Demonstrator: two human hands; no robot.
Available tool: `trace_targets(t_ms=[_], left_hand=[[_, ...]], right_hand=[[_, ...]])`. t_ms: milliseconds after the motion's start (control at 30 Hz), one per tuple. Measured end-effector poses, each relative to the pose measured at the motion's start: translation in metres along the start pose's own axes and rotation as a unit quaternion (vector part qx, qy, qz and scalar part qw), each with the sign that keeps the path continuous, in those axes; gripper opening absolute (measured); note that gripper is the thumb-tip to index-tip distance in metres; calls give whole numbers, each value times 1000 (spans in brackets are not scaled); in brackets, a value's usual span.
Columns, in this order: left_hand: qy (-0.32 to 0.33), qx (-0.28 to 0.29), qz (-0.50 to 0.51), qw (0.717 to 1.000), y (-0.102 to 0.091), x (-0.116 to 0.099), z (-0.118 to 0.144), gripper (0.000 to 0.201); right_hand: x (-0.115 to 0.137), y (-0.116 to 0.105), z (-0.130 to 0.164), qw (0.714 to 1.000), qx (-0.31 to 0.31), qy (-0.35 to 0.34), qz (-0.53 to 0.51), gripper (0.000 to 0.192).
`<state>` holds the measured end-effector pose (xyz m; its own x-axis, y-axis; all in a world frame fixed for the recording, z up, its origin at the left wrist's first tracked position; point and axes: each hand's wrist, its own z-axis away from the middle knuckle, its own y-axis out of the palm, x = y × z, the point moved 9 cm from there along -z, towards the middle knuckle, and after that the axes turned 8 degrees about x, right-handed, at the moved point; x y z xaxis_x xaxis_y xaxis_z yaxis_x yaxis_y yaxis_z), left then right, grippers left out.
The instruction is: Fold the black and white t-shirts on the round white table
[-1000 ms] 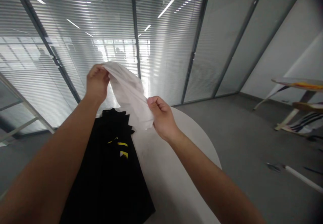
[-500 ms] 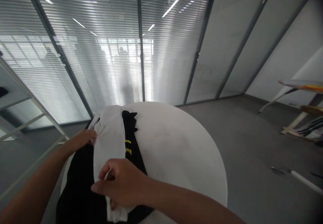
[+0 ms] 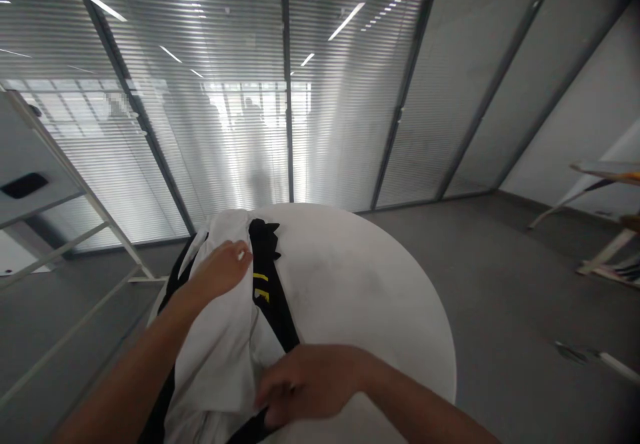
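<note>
A white garment [image 3: 220, 347] lies lengthwise over a black garment [image 3: 277, 304] with yellow marks, on the left part of a round white table [image 3: 380, 297]. My left hand [image 3: 225, 267] is on the upper right edge of the white garment, finger and thumb pinched together on it. Lower down, my right hand [image 3: 320, 381] bends its fingers at the white garment's right edge, beside a black strip of cloth. Its fingertips are partly hidden and somewhat blurred. Whether the two colours belong to one piece of clothing cannot be made out.
Behind the table runs a glass partition [image 3: 340, 131] with blinds. A white metal frame [image 3: 107, 221] stands on the left. Wooden furniture [image 3: 607, 254] and a white-handled object [image 3: 617, 366] are on the right.
My left hand has moved right across the white garment to its right edge. My right hand has shifted right and down. The white cloth now spreads wider over the black.
</note>
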<state>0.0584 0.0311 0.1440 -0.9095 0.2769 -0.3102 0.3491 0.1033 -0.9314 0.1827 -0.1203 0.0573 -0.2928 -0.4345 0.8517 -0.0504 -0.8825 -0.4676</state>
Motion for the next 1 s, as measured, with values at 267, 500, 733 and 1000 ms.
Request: trace_targets(t_ms=[267,500,733,1000], left_hand=[[86,74,-25,993,141,-72,2,51],[67,150,-81,983,200,-36,20,54],[77,153,-81,982,197,-38,22,55],[66,162,-71,982,199,-35,21,56]], right_hand=[[-165,-103,185,760,-468,356,276,52],[-219,-79,206,709,-402,457,358,59],[-218,-78,204,694,-392,460,390,58],[-224,-77,204,684,-386,464,410,57]])
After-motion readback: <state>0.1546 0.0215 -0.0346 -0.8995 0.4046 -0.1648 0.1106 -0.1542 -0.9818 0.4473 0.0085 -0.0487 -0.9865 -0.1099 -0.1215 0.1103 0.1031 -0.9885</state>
